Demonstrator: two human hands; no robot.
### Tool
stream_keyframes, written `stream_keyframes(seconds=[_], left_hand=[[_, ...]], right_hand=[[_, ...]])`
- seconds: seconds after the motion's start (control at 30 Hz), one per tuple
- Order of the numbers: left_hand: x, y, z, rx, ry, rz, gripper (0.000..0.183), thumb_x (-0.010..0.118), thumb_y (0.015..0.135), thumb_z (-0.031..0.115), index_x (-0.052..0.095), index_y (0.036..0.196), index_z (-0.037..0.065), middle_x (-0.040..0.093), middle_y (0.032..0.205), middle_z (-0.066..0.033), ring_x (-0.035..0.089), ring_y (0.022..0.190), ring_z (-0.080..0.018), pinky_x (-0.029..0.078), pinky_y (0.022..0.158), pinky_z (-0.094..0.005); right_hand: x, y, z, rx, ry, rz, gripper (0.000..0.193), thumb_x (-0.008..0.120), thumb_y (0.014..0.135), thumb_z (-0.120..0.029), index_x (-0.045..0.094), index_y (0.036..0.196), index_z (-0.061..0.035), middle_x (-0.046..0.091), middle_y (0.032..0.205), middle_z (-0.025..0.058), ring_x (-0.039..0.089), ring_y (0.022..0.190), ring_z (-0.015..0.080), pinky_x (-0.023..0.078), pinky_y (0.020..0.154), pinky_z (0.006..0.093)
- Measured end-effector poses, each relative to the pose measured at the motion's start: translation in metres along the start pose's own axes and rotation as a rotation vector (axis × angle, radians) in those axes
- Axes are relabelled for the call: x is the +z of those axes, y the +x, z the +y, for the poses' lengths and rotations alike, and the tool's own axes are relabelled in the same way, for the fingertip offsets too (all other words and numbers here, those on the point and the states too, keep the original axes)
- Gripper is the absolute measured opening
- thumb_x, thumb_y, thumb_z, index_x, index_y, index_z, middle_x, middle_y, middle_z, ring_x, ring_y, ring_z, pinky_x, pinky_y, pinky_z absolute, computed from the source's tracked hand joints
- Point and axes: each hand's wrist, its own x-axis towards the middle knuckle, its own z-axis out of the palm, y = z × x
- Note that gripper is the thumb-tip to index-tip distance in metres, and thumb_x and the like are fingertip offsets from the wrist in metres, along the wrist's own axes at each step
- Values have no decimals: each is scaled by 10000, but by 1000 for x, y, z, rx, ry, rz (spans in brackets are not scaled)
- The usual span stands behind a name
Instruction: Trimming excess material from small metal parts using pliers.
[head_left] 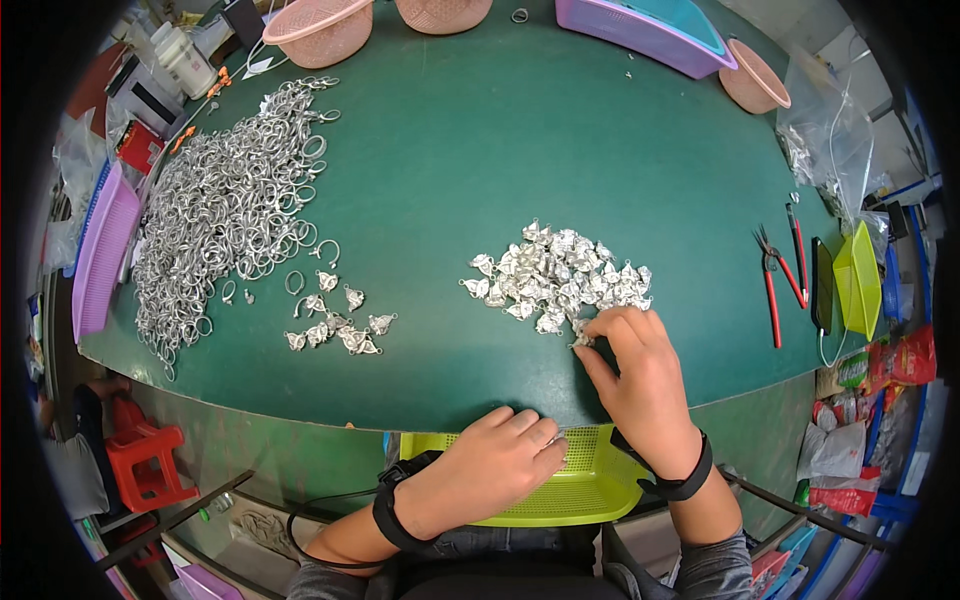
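My right hand [638, 365] reaches to the near edge of a pile of small silver metal pieces [560, 270], roughly triangular with little loops. Thumb and forefinger pinch one silver metal piece [581, 338] there. At the table's front edge, my left hand [500, 462] is closed above a lime-green plastic basket [600, 480]. A bit of something silvery shows at its fingertips, too small and covered to name. Left of the pile lies a smaller group of similar silver pieces [340, 330].
A big heap of silver rings [225, 210] covers the left of the green table [420, 150]. Red-handled pliers [780, 270] and a black phone-like slab [822, 285] lie at the right. Pink baskets [320, 35] and a purple tray [650, 40] line the far side. A red stool [145, 460] stands lower left.
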Motion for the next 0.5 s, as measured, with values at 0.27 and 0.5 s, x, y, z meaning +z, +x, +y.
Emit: stream_keyframes(seconds=[0.27, 0.5], left_hand=[[-6, 0, -6, -69, -124, 138, 125, 672, 788, 166, 655, 873, 76, 556, 770, -14, 542, 669, -177, 437, 604, -302], [5, -5, -5, -97, -138, 166, 102, 671, 787, 166, 657, 857, 92, 559, 753, -10, 558, 669, -175, 452, 596, -298]], right_hand=[[-55, -6, -7, 505, 663, -716, 190, 684, 798, -42, 590, 962, -25, 636, 758, 44, 616, 748, 111, 501, 689, 270], [-107, 109, 35, 252, 1310, 223, 251, 622, 865, -90, 596, 1101, -11, 637, 1033, 130, 606, 920, 141, 477, 843, 270]])
